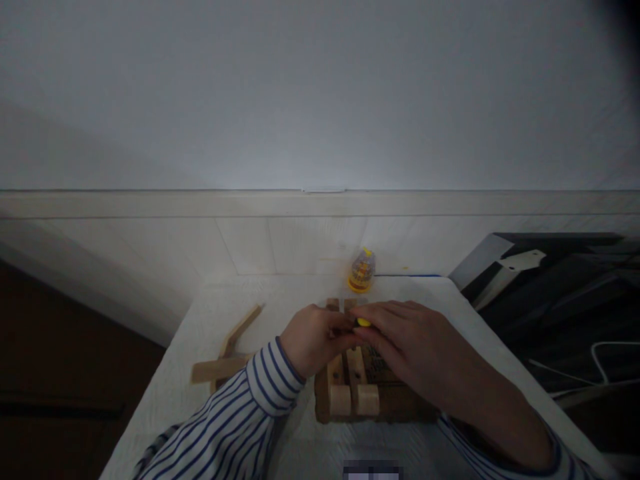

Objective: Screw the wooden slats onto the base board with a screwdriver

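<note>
Both my hands meet over a wooden slatted piece [350,390] that lies on a brown board on the white table [200,333]. My left hand [313,340] is closed, its fingers curled against the slats. My right hand [405,340] lies over the piece with its fingers pressed together on a small yellow-tipped tool [363,323]. The tool's shaft is hidden between the hands. Striped sleeves cover both forearms.
A small yellow and clear bit holder [362,271] stands at the table's far edge by the wall. Loose joined wooden strips [227,357] lie to the left. A dark flat object with white cables [565,307] sits to the right.
</note>
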{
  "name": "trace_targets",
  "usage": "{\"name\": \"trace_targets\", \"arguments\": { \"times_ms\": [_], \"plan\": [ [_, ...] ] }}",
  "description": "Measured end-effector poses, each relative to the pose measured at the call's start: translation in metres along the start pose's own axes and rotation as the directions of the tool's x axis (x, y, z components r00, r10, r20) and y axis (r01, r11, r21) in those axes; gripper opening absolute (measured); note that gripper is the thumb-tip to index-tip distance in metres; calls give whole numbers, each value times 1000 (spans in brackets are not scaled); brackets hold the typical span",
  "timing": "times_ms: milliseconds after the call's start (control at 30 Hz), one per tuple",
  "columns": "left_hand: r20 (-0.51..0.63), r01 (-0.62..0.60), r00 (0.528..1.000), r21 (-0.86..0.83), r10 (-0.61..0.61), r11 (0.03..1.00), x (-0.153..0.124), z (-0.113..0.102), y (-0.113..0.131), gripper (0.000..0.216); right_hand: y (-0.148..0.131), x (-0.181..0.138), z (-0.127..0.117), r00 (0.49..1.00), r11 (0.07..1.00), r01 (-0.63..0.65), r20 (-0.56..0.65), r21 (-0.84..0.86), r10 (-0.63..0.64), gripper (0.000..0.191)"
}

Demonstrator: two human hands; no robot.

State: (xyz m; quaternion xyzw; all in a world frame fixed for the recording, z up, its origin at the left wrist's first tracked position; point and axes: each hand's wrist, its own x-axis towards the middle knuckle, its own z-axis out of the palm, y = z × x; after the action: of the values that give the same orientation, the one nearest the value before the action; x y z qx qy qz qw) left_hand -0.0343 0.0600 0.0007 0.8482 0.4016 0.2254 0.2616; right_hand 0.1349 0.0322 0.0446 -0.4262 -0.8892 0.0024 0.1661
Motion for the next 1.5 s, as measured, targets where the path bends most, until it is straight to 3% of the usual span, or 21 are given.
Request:
{"name": "trace_targets", "arguments": {
  "times_ms": [633,767,1000,1233,1500],
  "plan": [
    [43,-64,997,50,62,997,0,-3,-2,21,-6,0,0,999,995,-35,0,-98,35,17],
    [29,-44,999,24,43,999,0,-2,0,21,-4,1,-1,999,997,-36,4,-72,37,14],
    [-16,36,999,130,-35,991,0,1,4,21,-5,1,2,999,998,-54,5,-32,54,18],
    [18,34,999,137,-37,990,1,-2,3,19,-5,1,-1,999,998,-11,-40,55,13,27],
    [9,27,1000,117,-28,993,0,-1,1,19,-1,0,0,1000,999,6,0,42,-6,28]
  ]
}}
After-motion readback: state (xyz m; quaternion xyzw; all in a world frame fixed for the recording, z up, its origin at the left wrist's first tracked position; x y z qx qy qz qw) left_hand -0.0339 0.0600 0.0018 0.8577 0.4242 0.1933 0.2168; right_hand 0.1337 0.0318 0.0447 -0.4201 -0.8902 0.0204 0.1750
